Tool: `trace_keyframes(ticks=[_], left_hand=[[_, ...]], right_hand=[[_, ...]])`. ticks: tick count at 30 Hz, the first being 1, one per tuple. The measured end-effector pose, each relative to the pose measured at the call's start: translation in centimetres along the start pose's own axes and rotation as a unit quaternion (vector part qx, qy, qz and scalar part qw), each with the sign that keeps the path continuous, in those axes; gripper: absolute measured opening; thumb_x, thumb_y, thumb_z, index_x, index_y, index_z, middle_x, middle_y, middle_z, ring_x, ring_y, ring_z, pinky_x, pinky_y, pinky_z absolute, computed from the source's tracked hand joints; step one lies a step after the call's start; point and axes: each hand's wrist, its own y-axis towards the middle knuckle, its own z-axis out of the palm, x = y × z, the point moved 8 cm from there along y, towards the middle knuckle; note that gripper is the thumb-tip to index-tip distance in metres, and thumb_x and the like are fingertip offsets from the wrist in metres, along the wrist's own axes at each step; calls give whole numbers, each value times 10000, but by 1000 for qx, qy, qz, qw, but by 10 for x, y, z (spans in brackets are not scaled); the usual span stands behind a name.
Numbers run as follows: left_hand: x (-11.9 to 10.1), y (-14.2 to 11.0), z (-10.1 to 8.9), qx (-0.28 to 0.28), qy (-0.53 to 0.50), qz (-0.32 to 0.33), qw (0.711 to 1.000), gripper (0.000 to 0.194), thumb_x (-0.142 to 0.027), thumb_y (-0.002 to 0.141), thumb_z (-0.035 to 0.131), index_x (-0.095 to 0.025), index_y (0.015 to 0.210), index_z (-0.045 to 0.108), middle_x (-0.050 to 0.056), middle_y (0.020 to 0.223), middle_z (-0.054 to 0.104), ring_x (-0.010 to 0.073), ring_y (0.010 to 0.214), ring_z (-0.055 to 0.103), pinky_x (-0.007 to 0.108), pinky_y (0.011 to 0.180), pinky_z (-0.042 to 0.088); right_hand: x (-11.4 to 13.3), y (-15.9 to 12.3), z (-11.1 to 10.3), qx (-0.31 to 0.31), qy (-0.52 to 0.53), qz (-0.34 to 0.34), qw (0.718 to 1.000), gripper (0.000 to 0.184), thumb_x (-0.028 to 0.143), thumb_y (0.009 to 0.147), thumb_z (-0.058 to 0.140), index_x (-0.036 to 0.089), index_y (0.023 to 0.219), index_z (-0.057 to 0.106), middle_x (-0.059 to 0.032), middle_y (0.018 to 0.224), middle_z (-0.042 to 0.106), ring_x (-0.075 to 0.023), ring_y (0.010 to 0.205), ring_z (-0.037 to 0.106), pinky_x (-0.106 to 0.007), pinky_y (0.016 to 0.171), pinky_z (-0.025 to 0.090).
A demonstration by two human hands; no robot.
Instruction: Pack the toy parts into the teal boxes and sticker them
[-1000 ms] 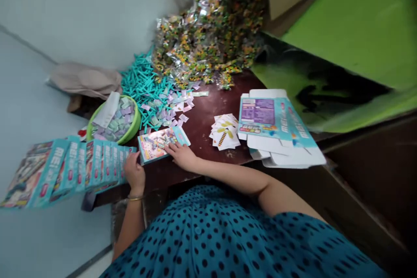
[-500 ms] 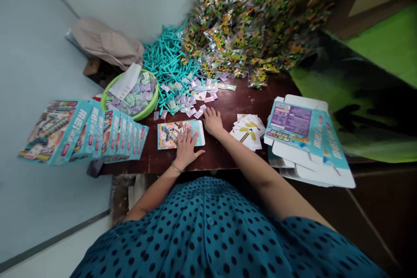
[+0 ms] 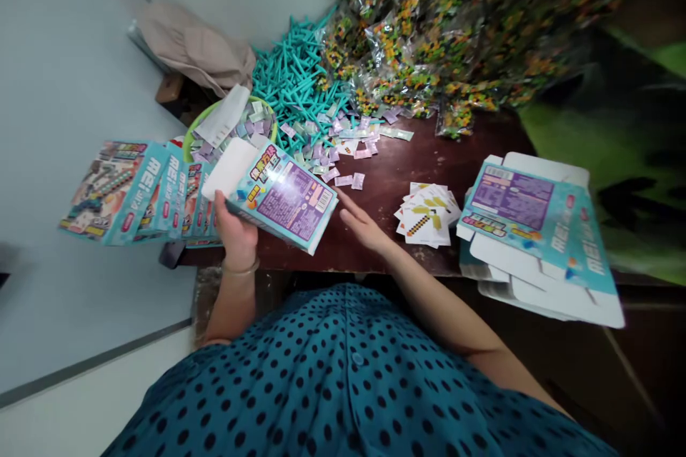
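Observation:
A teal and purple cardboard box (image 3: 292,196) is tilted above the front of the table, its printed back facing up and a white flap raised at its left end. My left hand (image 3: 236,234) is closed on that left end, the thumb along the side and the other fingers hidden behind the box. At the opposite end, my right hand (image 3: 364,227) has its fingers stretched out, the tips close to the box; I cannot tell whether they touch. To the right of this hand lies a loose stack of picture cards (image 3: 427,218).
Finished-looking boxes (image 3: 126,189) stand in a row at left, beside a green basket (image 3: 189,137) of small sachets. Teal sticks (image 3: 300,78) and bags of colourful pieces (image 3: 429,36) are heaped at the back. Flattened boxes (image 3: 552,228) overhang the table's front edge at right.
The box lay flat on the table under my left hand; now it is lifted, opened out and turned with its back upward. My right hand has come nearer its end. The view shifted slightly.

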Motion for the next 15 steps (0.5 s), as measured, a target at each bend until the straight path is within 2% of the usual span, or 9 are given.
trace_keyframes(ticks=[1, 3, 5, 7, 8, 10, 12, 15], left_hand=[[6, 3, 2, 0, -26, -36, 999, 546, -458, 1040, 355, -106, 1442, 466, 133, 1374, 659, 182, 1227, 653, 385, 1178, 442], [19, 5, 6, 16, -32, -59, 998, 591, -505, 1042, 318, -100, 1445, 469, 162, 1377, 651, 204, 1244, 643, 384, 1162, 460], [31, 1, 7, 24, -16, -53, 998, 623, -536, 1039, 304, -112, 1478, 433, 179, 1416, 616, 220, 1266, 629, 391, 1134, 484], [43, -6, 6, 9, 32, -48, 998, 593, -474, 1015, 442, -166, 1518, 378, 156, 1484, 564, 214, 1284, 616, 382, 1115, 496], [50, -11, 6, 0, 66, -50, 997, 592, -401, 987, 531, -196, 1520, 376, 137, 1515, 538, 205, 1293, 607, 365, 1114, 491], [63, -20, 9, -6, 122, -63, 991, 608, -258, 929, 627, -222, 1496, 412, 116, 1549, 508, 191, 1296, 600, 334, 1107, 484], [77, -30, 17, 5, 139, -83, 987, 602, -236, 945, 609, -208, 1506, 395, 124, 1552, 505, 180, 1281, 607, 327, 1096, 487], [98, -39, 29, 23, 140, -113, 983, 662, -308, 994, 546, -209, 1572, 238, 137, 1544, 516, 169, 1268, 618, 341, 1086, 502]], right_hand=[[7, -1, 8, 10, 35, -7, 999, 706, 637, 974, 529, 313, 1587, 395, -47, 1661, 383, -247, 1547, 337, -480, 1299, 213], [16, -3, 18, 11, 82, -19, 996, 711, 601, 949, 607, 334, 1577, 404, -32, 1644, 412, -254, 1523, 373, -486, 1282, 269], [19, -5, 21, 12, 118, -18, 993, 719, 566, 921, 666, 350, 1561, 418, -33, 1590, 485, -264, 1438, 480, -494, 1205, 410], [18, -7, 19, 11, 149, -11, 989, 688, 544, 897, 703, 348, 1514, 469, -42, 1505, 565, -258, 1278, 603, -466, 1059, 549], [18, -9, 15, 1, 159, -11, 987, 643, 531, 891, 714, 334, 1469, 514, -46, 1458, 597, -246, 1204, 638, -442, 998, 583], [19, -11, 6, -33, 158, -14, 987, 533, 506, 884, 728, 291, 1355, 598, -55, 1386, 632, -232, 1147, 653, -408, 959, 598], [19, -15, -4, -82, 142, -10, 986, 485, 518, 897, 703, 265, 1303, 620, -70, 1386, 627, -244, 1207, 625, -408, 987, 584], [20, -23, -13, -148, 112, -4, 983, 646, 582, 924, 626, 275, 1473, 484, -106, 1533, 510, -274, 1395, 507, -463, 1124, 492]])
